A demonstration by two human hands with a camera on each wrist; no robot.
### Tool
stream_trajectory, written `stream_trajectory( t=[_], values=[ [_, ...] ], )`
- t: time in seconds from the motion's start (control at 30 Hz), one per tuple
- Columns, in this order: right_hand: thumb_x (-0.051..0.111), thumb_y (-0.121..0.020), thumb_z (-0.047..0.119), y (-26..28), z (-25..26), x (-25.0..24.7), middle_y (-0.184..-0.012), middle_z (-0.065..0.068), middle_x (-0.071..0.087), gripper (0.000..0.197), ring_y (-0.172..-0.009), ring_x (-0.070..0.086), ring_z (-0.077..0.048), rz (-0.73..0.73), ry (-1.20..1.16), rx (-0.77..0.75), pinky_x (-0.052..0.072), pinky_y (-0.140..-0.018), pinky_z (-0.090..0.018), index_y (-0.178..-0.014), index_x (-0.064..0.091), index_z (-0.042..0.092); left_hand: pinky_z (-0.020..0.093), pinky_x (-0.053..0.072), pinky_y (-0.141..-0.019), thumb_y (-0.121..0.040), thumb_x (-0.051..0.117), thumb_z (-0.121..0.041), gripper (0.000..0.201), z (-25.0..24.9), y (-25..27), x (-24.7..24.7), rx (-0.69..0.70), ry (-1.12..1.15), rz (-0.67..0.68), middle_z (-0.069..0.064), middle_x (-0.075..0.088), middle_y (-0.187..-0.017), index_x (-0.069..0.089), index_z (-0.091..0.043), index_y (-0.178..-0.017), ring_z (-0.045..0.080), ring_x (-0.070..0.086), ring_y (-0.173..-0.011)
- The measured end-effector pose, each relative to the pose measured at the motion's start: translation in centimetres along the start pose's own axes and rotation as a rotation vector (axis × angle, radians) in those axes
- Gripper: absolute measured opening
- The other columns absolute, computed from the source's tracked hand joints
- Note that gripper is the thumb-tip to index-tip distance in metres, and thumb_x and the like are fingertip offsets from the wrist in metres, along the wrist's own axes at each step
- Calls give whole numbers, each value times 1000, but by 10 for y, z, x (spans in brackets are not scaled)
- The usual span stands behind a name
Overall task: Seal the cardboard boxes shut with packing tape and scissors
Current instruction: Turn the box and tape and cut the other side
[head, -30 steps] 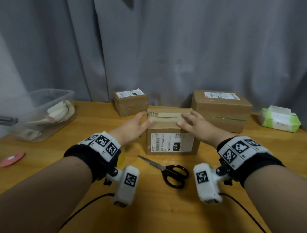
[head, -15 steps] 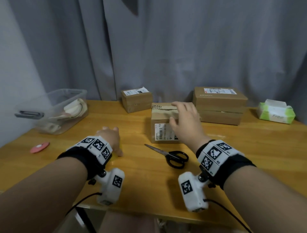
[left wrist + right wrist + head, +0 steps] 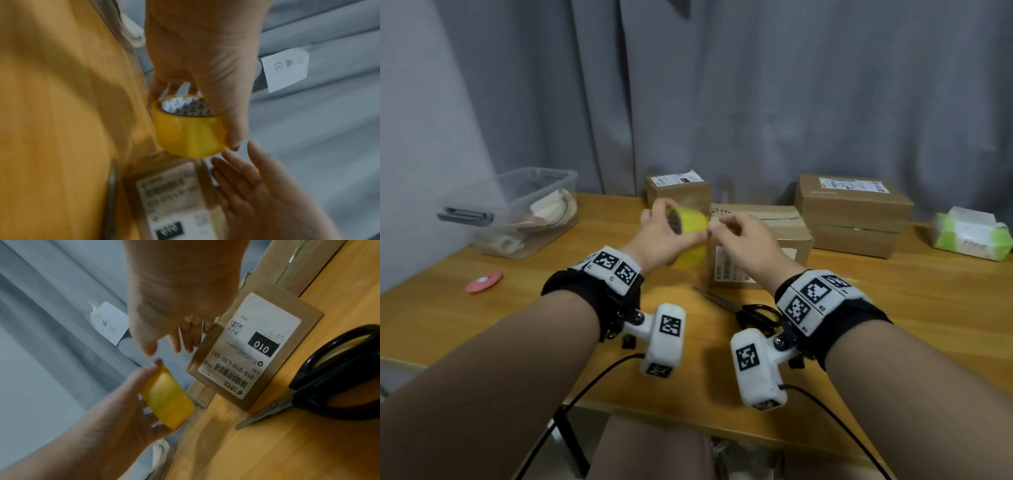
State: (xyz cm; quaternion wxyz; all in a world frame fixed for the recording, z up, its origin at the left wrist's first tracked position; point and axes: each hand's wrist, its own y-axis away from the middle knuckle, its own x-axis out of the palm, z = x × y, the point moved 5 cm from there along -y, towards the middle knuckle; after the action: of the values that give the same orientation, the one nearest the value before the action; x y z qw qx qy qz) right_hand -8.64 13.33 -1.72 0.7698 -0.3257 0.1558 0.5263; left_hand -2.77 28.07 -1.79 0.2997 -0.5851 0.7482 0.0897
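My left hand (image 3: 659, 234) holds a yellow roll of packing tape (image 3: 690, 222) in the air, thumb and fingers curled round it (image 3: 189, 134). Just right of the roll is my right hand (image 3: 734, 229), its fingers (image 3: 244, 168) straight and holding nothing, tips a little short of the tape. Behind both hands a small cardboard box (image 3: 774, 236) stands on the table, its label (image 3: 248, 345) facing me and its top seam showing. Black-handled scissors (image 3: 755, 311) lie shut in front of the box, near my right wrist (image 3: 339, 373).
A smaller box (image 3: 678, 188) and a larger one (image 3: 852, 212) stand at the back by the grey curtain. A tissue pack (image 3: 972, 236) is far right, a clear plastic bin (image 3: 517, 209) far left, a red disc (image 3: 484, 282) near it. The wooden table's front edge (image 3: 482, 363) is close.
My left hand left the box, dropped toward the table's near side and came up holding the yellow tape. My right hand lifted off the box top and moved over to the roll.
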Motion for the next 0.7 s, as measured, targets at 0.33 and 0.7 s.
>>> stream_trajectory(
  t=[0.33, 0.7],
  values=[
    [58, -94, 16, 2, 46, -61, -97, -3, 69, 10, -89, 65, -13, 202, -181, -263, 53, -81, -27, -103, 62, 17, 22, 51, -71, -87, 66, -21, 18, -68, 3, -15, 189, 673, -91, 0, 64, -85, 62, -8, -99, 7, 59, -73],
    [58, -90, 48, -51, 54, -111, -60, -7, 45, 54, -58, 44, -17, -32, 104, -173, 37, -59, -31, -72, 61, -2, 24, 58, -68, -94, 56, -10, 17, -84, -35, -3, 10, 544, 20, 9, 60, -75, 54, -7, -78, 16, 63, -69]
  ],
)
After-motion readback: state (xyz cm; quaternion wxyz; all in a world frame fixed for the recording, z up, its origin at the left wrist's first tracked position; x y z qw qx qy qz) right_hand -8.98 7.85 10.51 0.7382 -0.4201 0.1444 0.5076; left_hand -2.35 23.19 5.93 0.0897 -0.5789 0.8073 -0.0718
